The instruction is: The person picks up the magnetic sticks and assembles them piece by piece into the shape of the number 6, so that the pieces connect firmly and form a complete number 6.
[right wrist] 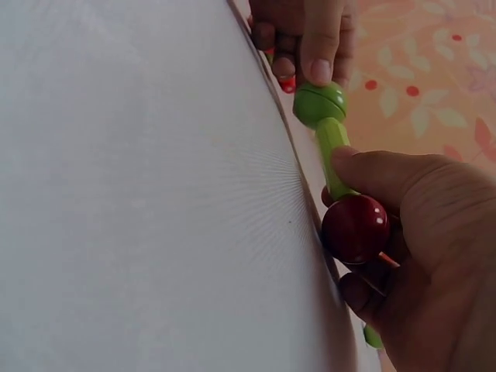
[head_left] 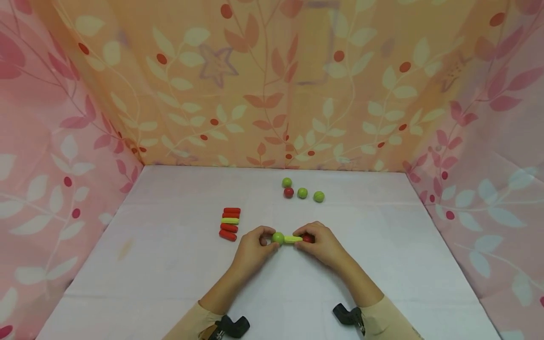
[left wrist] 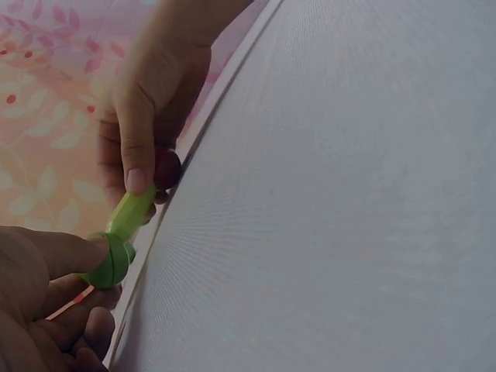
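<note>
My left hand (head_left: 253, 248) pinches a green ball (head_left: 278, 237) between thumb and fingers, near the middle of the white table. From that ball a yellow-green rod (head_left: 292, 239) runs to a dark red ball (head_left: 308, 238), and the three form one straight piece. My right hand (head_left: 321, 243) grips the rod close to the red ball. In the right wrist view the thumb lies along the rod (right wrist: 333, 155), with the red ball (right wrist: 356, 229) beside the palm. The left wrist view shows the green ball (left wrist: 106, 262) under the left thumb.
Left of the hands, several red rods (head_left: 228, 227) and one yellow-green rod (head_left: 230, 220) lie in a column. Farther back are a red ball (head_left: 288, 192) and three green balls (head_left: 302, 192). Patterned cloth (head_left: 272, 85) hangs behind the white table (head_left: 170, 283) and at both sides.
</note>
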Motion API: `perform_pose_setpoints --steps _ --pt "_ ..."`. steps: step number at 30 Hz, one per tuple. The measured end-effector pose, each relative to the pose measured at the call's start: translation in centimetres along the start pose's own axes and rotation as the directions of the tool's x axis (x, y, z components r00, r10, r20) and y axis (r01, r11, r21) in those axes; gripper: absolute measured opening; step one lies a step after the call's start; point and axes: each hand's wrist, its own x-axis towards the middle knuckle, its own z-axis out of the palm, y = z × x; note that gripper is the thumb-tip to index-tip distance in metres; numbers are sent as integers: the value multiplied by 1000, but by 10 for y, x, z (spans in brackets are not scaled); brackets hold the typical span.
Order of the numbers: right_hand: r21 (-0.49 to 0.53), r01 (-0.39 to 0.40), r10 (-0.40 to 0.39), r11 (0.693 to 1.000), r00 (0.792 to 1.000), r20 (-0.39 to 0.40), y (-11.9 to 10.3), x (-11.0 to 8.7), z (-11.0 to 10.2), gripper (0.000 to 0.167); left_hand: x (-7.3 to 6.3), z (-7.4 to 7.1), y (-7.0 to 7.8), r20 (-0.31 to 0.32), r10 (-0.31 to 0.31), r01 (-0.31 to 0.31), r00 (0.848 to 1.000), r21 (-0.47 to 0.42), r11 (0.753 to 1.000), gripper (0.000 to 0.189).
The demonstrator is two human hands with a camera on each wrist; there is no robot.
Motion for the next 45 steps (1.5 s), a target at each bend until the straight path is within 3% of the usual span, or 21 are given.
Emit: perform_pose_setpoints --steps 10,18,21,25,27,30,33,34,37,45 --pt "8 -38 37 999 995 88 -14 6 -6 20 1 1 -2 -14 9 -9 1000 -5 1000 30" --pt "-20 -43 44 999 997 60 -13 7 -2 19 0 -6 3 17 -23 23 1000 6 1000 34" --pt "-27 -49 50 998 997 53 -11 7 0 18 0 -20 8 30 -53 54 998 -13 998 36" --pt "-7 -67 68 998 996 49 -11 7 1 18 11 -56 8 8 -55 55 998 -23 998 30" --pt "2 -73 73 997 996 52 -11 7 0 19 22 -78 2 6 -61 61 998 -43 997 29" --pt "13 -76 75 997 996 56 -11 8 0 19 41 -107 -14 2 -50 49 999 13 999 30" --pt "18 -76 75 997 995 61 -9 9 -1 18 57 -126 -29 32 -56 53 998 100 994 35" --pt "24 -82 81 996 995 66 -9 9 -1 18 61 -130 -34 30 -44 39 999 157 987 35" --pt "70 -106 100 992 991 90 -10 12 -3 17 70 -137 -45 72 -53 38 996 193 981 36" --pt "123 -163 146 979 980 135 -15 27 -12 16 85 -144 -61 177 -78 48 981 172 984 30"
